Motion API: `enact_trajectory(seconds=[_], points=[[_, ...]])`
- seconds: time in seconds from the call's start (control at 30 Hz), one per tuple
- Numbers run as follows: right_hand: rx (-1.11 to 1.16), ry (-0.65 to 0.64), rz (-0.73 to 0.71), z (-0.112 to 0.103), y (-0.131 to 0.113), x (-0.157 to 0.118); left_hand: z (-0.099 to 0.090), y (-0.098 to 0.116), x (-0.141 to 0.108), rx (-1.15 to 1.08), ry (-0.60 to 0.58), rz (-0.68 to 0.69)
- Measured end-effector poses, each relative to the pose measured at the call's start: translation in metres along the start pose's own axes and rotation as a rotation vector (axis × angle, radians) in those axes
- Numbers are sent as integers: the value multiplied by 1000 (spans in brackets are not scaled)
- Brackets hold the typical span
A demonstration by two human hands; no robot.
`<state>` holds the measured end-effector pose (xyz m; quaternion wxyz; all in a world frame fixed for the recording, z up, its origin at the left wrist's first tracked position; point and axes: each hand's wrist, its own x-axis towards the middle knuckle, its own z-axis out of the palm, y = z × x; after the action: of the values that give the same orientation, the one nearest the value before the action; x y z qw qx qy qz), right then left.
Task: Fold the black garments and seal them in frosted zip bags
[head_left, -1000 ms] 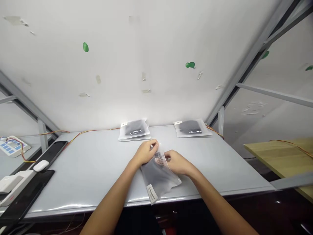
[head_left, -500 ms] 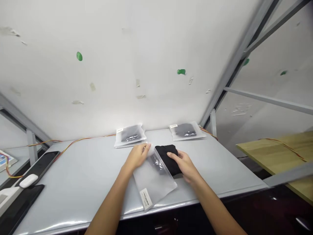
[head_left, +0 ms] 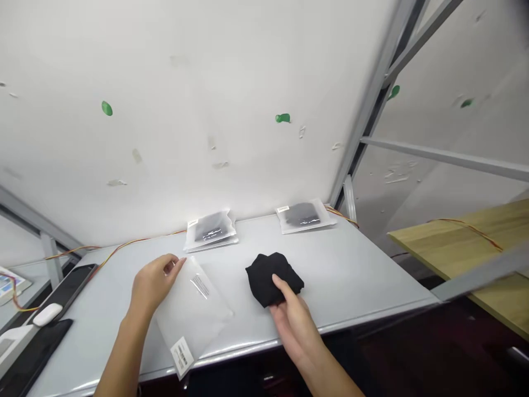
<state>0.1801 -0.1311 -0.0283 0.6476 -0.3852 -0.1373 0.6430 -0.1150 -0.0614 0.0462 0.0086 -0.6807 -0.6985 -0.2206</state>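
Head view, looking forward and down over a white desk (head_left: 351, 275): the left hand (head_left: 156, 282) sits at the upper corner of a flat, clear bag (head_left: 194, 311), fingers loosely curled at its edge. Whether they actually pinch the film, I cannot tell. The bag lies on the desk near the front edge, its white label (head_left: 182, 357) at the lower corner, hanging just over that edge. The right hand (head_left: 294, 325) is open, its fingertips (head_left: 278, 284) touching the lower edge of a crumpled black cloth (head_left: 273, 278), which lies on the desk to the right of the bag and near it, not inside it. Farther back along the desk stand two sealed bags (head_left: 210, 230) (head_left: 305, 216), each with a dark bundle inside, well apart from both hands. Thin orange-and-yellow wires (head_left: 124, 245) run along the far edge and beyond — off to the left lie a white mouse (head_left: 47, 314) and a black mat (head_left: 33, 358), and to the right a wooden board (head_left: 458, 248) sits past a grey metal strut (head_left: 372, 105).
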Motion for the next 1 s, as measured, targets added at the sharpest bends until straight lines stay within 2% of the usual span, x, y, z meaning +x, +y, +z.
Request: enact_trajectory(seconds=[0.07,0.17,0.23,0.3,0.4,0.47,0.53,0.63,0.7,0.77,0.83,0.93,1.0], points=[[-17,-9,26,4,10,-7,2,9,-16,-19,91,53],[-72,21,38,6,11,-19,14,40,-61,-79,211,103],[-153,11,52,1,10,-28,28,64,-99,-127,175,113],[-238,10,83,-11,13,-38,45,80,-133,-133,136,215],[-372,-27,117,-34,25,-59,69,82,-162,-80,160,268],[-556,-94,1,-42,31,-71,79,72,-166,-56,189,252],[-813,-165,-292,-40,31,-74,81,58,-162,-58,180,269],[-1180,-218,-789,-22,23,-56,70,37,-148,-96,94,334],[-1378,-184,-943,-9,19,-35,60,29,-137,-125,35,362],[-1537,-164,-990,-1,21,-15,53,31,-127,-158,22,361],[-1621,-152,-998,1,27,-2,52,43,-120,-214,48,336],[-1585,-113,-974,0,32,5,65,77,-117,-339,120,295],[-1482,-128,-888,1,26,4,74,101,-118,-405,185,258]])
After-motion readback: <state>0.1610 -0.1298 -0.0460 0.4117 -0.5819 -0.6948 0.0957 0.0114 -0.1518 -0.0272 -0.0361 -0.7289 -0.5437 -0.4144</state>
